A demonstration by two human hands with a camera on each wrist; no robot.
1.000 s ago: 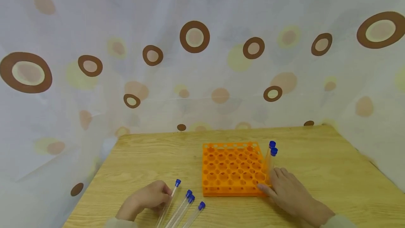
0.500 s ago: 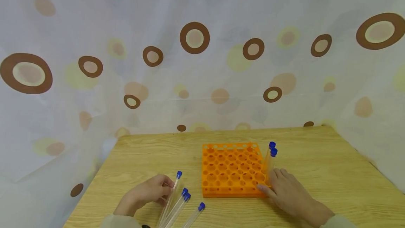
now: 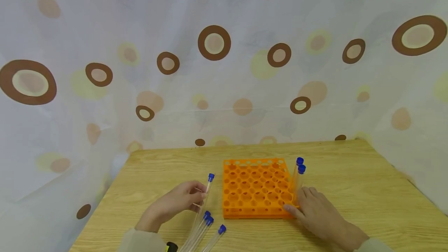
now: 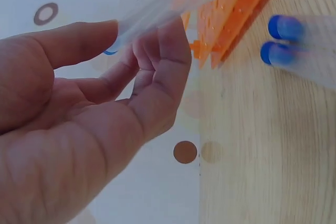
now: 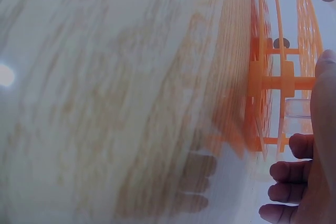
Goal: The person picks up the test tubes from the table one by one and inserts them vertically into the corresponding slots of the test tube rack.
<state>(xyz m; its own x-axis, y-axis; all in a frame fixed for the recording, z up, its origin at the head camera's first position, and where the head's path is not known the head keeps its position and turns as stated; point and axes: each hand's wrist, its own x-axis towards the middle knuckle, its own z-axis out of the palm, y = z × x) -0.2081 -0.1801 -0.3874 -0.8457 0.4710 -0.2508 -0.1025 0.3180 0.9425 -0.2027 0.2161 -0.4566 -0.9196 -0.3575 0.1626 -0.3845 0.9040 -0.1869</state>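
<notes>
In the head view my left hand [image 3: 175, 204] pinches a clear test tube [image 3: 209, 185] with a blue cap, raised at a slant left of the orange test tube rack [image 3: 257, 213]. The left wrist view shows this tube [image 4: 157, 11] between thumb and fingers. My right hand [image 3: 322, 215] holds the rack's front right corner, thumb at the front and fingers along the right side. Two blue-capped tubes [image 3: 301, 171] stand in the rack's right edge, their lower parts partly hidden by that hand. In the right wrist view, the curled fingers [image 5: 290, 171] lie beside the rack [image 5: 286, 77].
Two capped tubes [image 3: 200, 233] lie close together on the wooden table [image 3: 168, 170], below the left hand. Another tube [image 3: 214, 239] lies just right of them. A patterned white curtain [image 3: 224, 88] stands behind the table. A black object [image 3: 171, 247] shows by the left sleeve.
My left hand has lifted its tube and moved it up and right, toward the rack. The two tubes beneath have shifted slightly. My right hand stays at the rack's corner.
</notes>
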